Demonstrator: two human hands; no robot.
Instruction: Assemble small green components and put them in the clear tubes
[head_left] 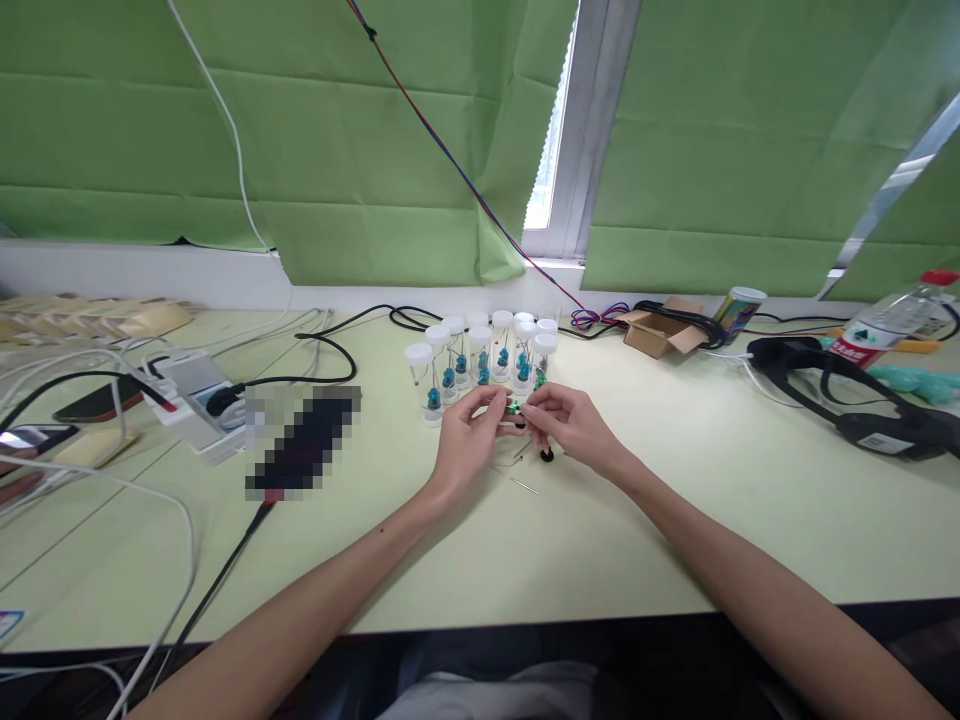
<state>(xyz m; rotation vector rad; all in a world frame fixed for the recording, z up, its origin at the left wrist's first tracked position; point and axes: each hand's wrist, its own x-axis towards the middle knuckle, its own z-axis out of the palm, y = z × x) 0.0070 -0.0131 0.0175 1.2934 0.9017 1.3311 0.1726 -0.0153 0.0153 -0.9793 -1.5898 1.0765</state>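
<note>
My left hand [471, 430] pinches a small green part [513, 408] between thumb and fingers. Against it, the fingertips of my right hand [574, 425] are closed too, at the part's right side. The part's exact kind is too small to make out. Just below the right fingertips a small black disc [547, 455] shows. On the table beneath the hands lies a thin metal rod [523, 486]. Right behind the hands stand several clear plastic tubes with white lids [419, 354], with small blue pieces [433, 398] and thin wires inside.
At left are a white power strip [202, 400], cables and a blurred dark device [304, 445]. An opened cardboard box [660, 328], a printed can [739, 312], a black headset [847, 400] and a red-capped bottle [889, 320] stand to the right. The table's front edge [637, 612] runs below my forearms.
</note>
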